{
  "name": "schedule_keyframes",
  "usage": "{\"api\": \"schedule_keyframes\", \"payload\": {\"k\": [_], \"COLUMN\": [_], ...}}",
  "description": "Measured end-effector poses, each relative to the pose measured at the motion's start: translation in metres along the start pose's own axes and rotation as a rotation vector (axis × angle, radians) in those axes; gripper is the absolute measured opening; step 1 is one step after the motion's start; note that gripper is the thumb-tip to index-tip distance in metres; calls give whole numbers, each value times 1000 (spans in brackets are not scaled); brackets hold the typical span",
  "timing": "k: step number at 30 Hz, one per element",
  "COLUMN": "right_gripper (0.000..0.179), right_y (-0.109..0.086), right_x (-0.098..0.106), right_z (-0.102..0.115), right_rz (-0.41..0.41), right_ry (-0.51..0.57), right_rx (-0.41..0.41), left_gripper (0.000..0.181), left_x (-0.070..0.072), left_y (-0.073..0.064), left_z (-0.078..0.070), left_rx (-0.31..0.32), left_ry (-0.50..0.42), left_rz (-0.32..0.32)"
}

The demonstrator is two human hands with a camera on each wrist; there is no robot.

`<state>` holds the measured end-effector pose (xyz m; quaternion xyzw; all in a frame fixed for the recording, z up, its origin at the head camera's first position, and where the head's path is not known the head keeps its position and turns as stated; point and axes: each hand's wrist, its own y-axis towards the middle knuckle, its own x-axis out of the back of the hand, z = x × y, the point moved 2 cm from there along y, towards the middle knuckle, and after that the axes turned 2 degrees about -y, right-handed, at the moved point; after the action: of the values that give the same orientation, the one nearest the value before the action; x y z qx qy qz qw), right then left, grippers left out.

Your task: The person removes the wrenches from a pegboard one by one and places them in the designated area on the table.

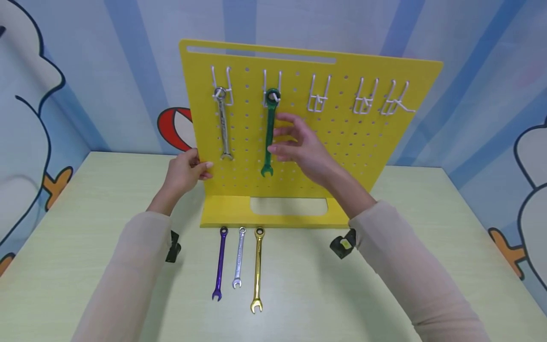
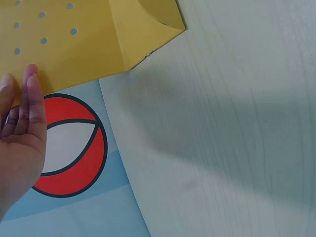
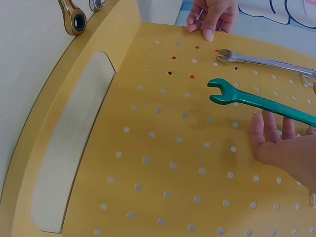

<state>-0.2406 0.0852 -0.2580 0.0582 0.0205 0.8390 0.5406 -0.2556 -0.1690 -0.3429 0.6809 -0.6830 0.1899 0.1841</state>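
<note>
A yellow pegboard (image 1: pixel 307 175) stands upright on its base. My left hand (image 1: pixel 183 171) grips its left edge, thumb on the front face; the left wrist view shows the fingers (image 2: pixel 35 106) at that edge. A green wrench (image 1: pixel 269 133) hangs by its ring end from the second hook from the left. Beside its shaft is my right hand (image 1: pixel 301 145), fingers loosely bent and thumb tip right at the shaft. In the right wrist view, fingertips (image 3: pixel 256 126) lie along the underside of the green wrench. To its left, a silver wrench (image 1: pixel 223 126) hangs on the first hook.
Flat on the table (image 1: pixel 107 266), before the base, lie a purple wrench (image 1: pixel 220 266), a small silver wrench (image 1: pixel 239 259) and a gold wrench (image 1: pixel 258 270). Three bare white hooks (image 1: pixel 317 102) are on the board's right half. A patterned wall (image 1: pixel 299 23) stands close behind.
</note>
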Motion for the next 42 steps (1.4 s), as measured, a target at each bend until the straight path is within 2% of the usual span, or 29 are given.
{"api": "schedule_keyframes", "payload": {"k": [6, 14, 24, 33, 42], "right_gripper": [57, 50, 45, 40, 39], "right_y": [1, 2, 4, 5, 4], "right_x": [0, -1, -2, -3, -3], "right_z": [2, 5, 8, 10, 9], "right_rz": [-9, -61, -83, -103, -90], "right_ry": [-28, -68, -126, -102, -67], "right_rx": [1, -20, -24, -24, -5], "left_gripper": [29, 26, 27, 29, 28], "left_x": [0, 0, 0, 0, 0], "left_y": [-1, -1, -1, -2, -2], "left_z": [0, -1, -1, -1, -1], "left_rx": [-10, -26, -18, -2, -18], "left_ry": [4, 16, 15, 6, 6], "left_rz": [-1, -2, 1, 4, -1]}}
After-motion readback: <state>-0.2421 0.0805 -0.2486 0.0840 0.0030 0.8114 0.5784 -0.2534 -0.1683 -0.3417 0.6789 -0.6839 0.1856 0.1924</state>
